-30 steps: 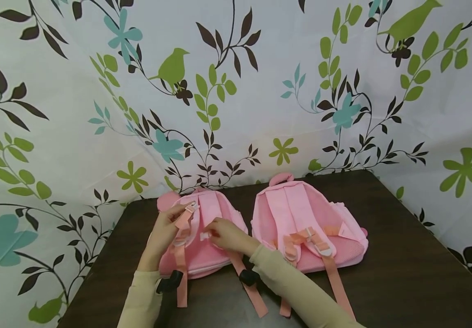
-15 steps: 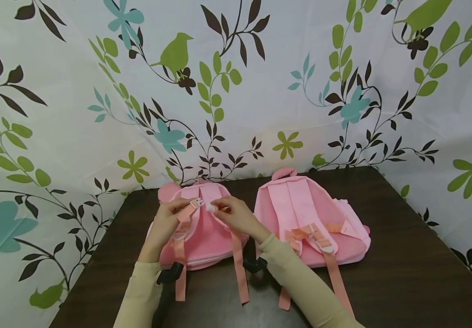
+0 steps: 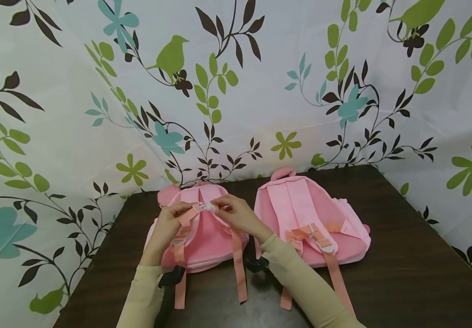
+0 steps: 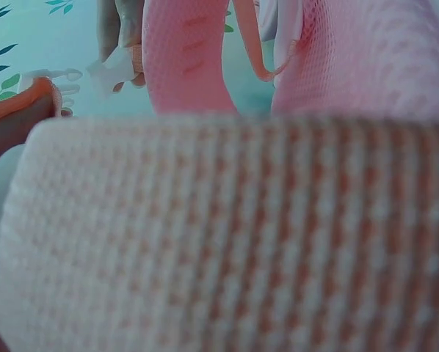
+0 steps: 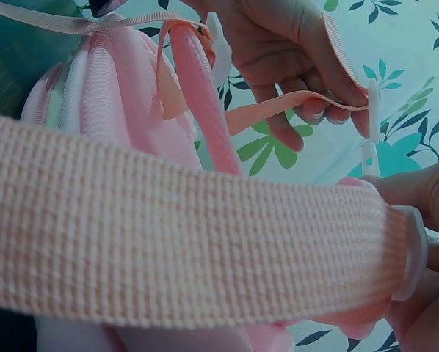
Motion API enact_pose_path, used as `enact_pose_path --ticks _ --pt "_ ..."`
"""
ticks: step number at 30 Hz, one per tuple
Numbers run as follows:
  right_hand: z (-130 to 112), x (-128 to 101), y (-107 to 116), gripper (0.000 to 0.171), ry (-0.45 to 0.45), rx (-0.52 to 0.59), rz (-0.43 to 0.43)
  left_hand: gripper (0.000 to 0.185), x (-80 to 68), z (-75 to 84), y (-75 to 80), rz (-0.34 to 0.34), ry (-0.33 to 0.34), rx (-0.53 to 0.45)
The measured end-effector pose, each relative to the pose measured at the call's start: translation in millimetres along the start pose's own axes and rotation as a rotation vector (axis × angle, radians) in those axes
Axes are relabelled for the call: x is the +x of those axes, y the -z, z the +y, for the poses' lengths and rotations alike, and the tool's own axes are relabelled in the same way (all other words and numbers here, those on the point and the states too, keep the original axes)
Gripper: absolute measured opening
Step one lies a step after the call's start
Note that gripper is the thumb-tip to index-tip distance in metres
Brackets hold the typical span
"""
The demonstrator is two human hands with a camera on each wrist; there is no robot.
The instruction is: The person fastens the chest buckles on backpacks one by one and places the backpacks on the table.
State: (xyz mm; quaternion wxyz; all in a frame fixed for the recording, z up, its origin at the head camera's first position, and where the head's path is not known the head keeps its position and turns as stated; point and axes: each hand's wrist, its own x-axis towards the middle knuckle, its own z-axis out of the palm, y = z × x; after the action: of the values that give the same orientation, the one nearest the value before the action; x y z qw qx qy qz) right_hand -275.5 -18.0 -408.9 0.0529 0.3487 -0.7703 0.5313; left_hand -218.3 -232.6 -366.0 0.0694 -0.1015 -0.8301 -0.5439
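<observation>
Left backpack (image 3: 205,237): pink, lying flat with its strap side up on the dark counter (image 3: 404,273), at the counter's left half, directly in front of you.
Chest strap buckle (image 3: 198,207): two white plastic halves held just above the left backpack's upper edge, nearly meeting; whether they are clicked together cannot be told.
Left hand (image 3: 169,223): your fingers pinch the peach strap end with one buckle half, raised over the left backpack's left shoulder strap.
Right hand (image 3: 236,217): your fingertips are clamped on the other buckle half (image 5: 369,125), over the left backpack's upper middle.
Webbing straps (image 3: 239,269): peach tails run from the left backpack's lower edge toward you across the counter.
Right backpack (image 3: 311,223): matching pink one just beside the left backpack, to its right, strap side up, untouched.
Backdrop (image 3: 260,82): white cloth printed with leaves, flowers and birds, rising behind both backpacks.
</observation>
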Motion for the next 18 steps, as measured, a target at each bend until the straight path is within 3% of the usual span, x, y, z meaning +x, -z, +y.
enact_pose_path --ticks 7,14,18 --pt "0 0 2 0.029 0.006 -0.004 -0.011 0.023 -0.1 1.5 -0.1 -0.019 -0.008 0.004" --pt "4 0 2 0.029 0.005 0.019 -0.033 0.025 8.3 -24.0 1.6 -0.047 0.005 -0.021" --pt "2 0 2 0.030 0.005 0.028 -0.044 0.023 9.1 -30.2 0.9 -0.049 0.005 -0.027"
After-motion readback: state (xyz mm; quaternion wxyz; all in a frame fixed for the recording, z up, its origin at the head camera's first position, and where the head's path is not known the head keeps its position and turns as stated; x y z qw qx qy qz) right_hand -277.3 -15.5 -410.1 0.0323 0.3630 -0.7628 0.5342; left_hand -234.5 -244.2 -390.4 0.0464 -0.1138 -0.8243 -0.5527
